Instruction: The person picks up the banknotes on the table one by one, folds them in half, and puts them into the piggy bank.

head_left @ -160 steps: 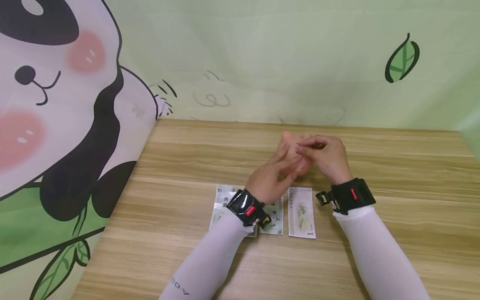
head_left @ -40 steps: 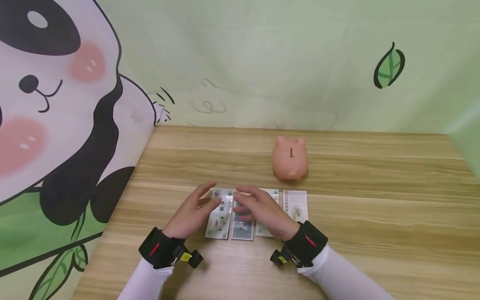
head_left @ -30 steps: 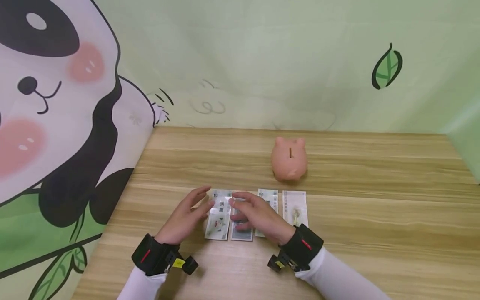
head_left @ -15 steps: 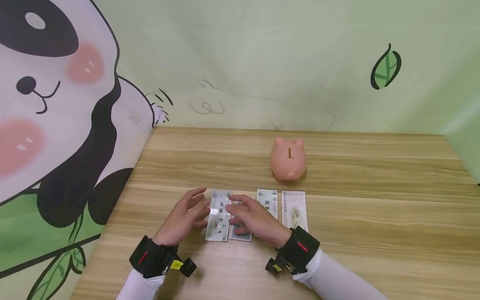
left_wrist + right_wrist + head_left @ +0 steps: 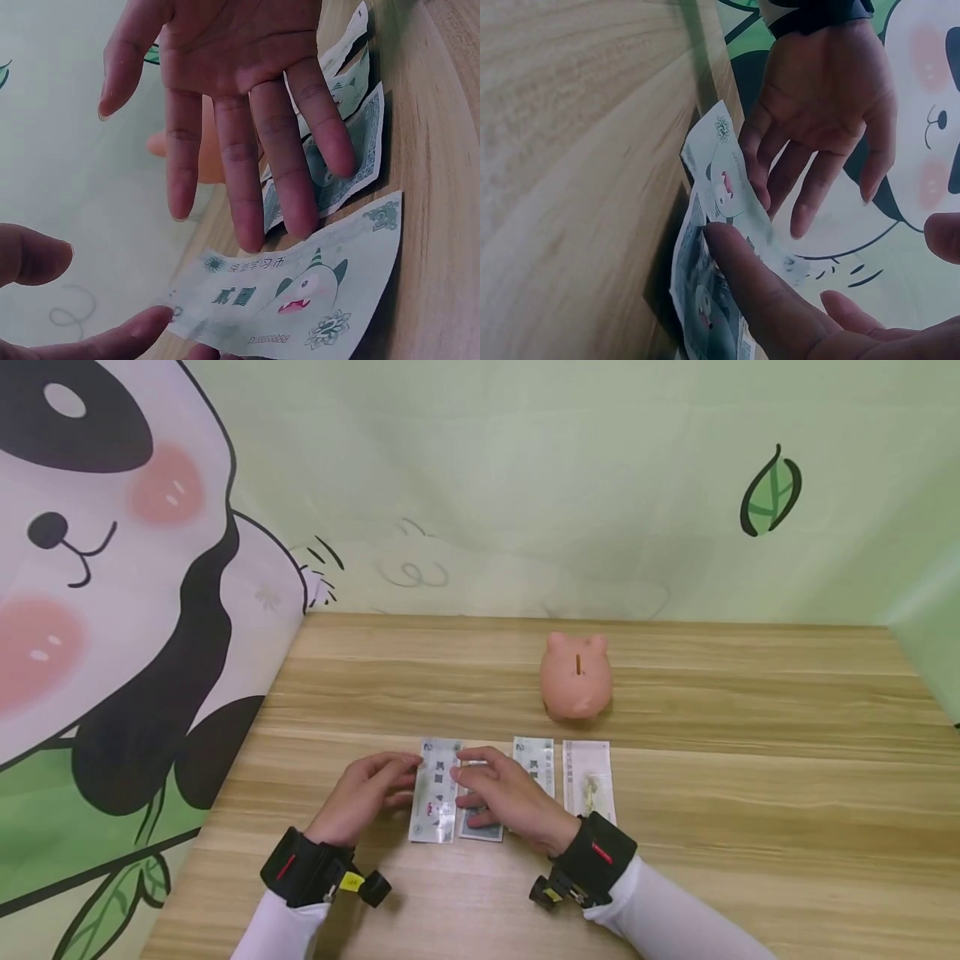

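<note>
Four-sided paper play banknotes lie in a row on the wooden table. My left hand (image 5: pixel 363 797) is at the left edge of the leftmost banknote (image 5: pixel 435 793), fingers loosely bent; in the left wrist view a fingertip (image 5: pixel 154 322) meets that note's corner. My right hand (image 5: pixel 513 797) reaches over the dark blue-grey banknote (image 5: pixel 482 828), partly covering it, with its fingers toward the leftmost note's right edge. A right index finger (image 5: pixel 742 266) lies along the notes in the right wrist view. Neither hand grips anything.
Behind the row stands a pink piggy bank (image 5: pixel 576 681), its slot facing up. Right of my right hand are a green-white banknote (image 5: pixel 534 764) and a pale pinkish banknote (image 5: pixel 588 777). A green backdrop (image 5: pixel 525 527) with a panda drawing borders the table.
Both hands have left the piggy bank and come down to the banknotes. In the last half second, the left hand's fingers have closed in on the leftmost note's edge; the right hand barely moves.
</note>
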The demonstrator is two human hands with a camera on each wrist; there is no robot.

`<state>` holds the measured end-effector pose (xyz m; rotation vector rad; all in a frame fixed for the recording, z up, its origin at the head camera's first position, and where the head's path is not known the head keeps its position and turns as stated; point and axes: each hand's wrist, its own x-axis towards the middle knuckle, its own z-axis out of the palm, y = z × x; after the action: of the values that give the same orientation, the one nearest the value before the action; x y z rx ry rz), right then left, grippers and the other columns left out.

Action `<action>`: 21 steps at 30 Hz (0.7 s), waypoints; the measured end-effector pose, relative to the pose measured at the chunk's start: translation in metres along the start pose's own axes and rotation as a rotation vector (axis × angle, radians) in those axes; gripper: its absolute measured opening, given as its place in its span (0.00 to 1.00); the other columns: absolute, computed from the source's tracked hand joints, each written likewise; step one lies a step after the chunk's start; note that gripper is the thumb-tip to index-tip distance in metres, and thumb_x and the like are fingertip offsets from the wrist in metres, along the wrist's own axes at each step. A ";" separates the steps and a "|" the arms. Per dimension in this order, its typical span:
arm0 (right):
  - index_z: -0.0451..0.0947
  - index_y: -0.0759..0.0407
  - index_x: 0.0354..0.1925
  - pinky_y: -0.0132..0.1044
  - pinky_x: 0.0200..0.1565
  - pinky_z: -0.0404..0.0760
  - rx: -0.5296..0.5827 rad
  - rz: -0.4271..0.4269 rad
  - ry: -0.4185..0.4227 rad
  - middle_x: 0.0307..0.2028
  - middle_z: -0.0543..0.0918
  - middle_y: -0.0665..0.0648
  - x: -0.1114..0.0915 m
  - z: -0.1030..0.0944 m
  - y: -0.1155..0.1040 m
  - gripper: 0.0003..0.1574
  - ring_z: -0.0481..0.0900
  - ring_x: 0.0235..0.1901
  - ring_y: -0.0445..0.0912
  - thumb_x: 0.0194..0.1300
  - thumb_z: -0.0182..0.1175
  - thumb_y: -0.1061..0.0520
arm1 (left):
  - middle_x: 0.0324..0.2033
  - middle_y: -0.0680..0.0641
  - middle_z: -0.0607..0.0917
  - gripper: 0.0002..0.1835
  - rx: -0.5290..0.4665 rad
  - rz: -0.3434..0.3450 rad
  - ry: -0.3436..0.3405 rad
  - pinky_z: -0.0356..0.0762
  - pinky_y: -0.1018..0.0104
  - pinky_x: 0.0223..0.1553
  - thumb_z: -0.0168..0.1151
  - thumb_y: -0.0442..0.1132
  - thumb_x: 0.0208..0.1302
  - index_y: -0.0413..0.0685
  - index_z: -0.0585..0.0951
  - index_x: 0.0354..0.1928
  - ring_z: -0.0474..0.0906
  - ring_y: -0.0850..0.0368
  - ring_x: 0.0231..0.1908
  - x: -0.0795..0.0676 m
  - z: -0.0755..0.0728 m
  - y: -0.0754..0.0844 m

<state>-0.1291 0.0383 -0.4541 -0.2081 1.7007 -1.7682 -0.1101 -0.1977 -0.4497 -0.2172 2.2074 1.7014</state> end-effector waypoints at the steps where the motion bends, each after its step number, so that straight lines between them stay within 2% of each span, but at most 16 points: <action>1: 0.62 0.63 0.73 0.50 0.53 0.88 0.002 0.001 0.000 0.69 0.75 0.69 0.000 0.000 0.000 0.36 0.81 0.61 0.63 0.79 0.54 0.45 | 0.65 0.33 0.79 0.26 -0.001 0.002 0.002 0.83 0.54 0.61 0.48 0.48 0.82 0.33 0.76 0.66 0.80 0.42 0.62 0.001 0.000 -0.001; 5: 0.62 0.63 0.73 0.51 0.53 0.88 0.008 0.006 0.001 0.68 0.75 0.69 0.001 0.001 0.000 0.35 0.82 0.60 0.63 0.79 0.54 0.45 | 0.65 0.33 0.80 0.25 -0.002 -0.011 0.019 0.84 0.56 0.61 0.48 0.46 0.82 0.32 0.80 0.62 0.81 0.42 0.63 0.005 0.001 -0.004; 11: 0.62 0.62 0.73 0.49 0.52 0.89 0.004 0.007 0.003 0.68 0.75 0.69 0.000 -0.001 -0.002 0.34 0.82 0.60 0.63 0.79 0.54 0.46 | 0.65 0.35 0.81 0.25 -0.028 -0.026 0.021 0.82 0.55 0.62 0.50 0.49 0.81 0.34 0.81 0.62 0.80 0.43 0.64 0.006 0.000 -0.007; 16: 0.63 0.62 0.73 0.51 0.53 0.88 0.013 -0.001 0.024 0.69 0.74 0.69 -0.001 -0.007 -0.007 0.33 0.83 0.59 0.63 0.79 0.53 0.48 | 0.63 0.36 0.83 0.26 -0.059 -0.023 -0.015 0.82 0.55 0.63 0.50 0.51 0.81 0.36 0.80 0.63 0.81 0.45 0.64 0.005 -0.004 -0.006; 21: 0.67 0.61 0.71 0.51 0.55 0.87 0.016 -0.035 0.092 0.68 0.75 0.68 0.000 -0.016 -0.012 0.31 0.83 0.59 0.63 0.78 0.54 0.49 | 0.65 0.35 0.81 0.27 -0.077 0.036 -0.066 0.81 0.55 0.64 0.47 0.49 0.82 0.32 0.78 0.64 0.80 0.44 0.65 0.004 -0.006 0.004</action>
<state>-0.1423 0.0511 -0.4447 -0.1529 1.7567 -1.8416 -0.1164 -0.2022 -0.4462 -0.1382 2.1134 1.7881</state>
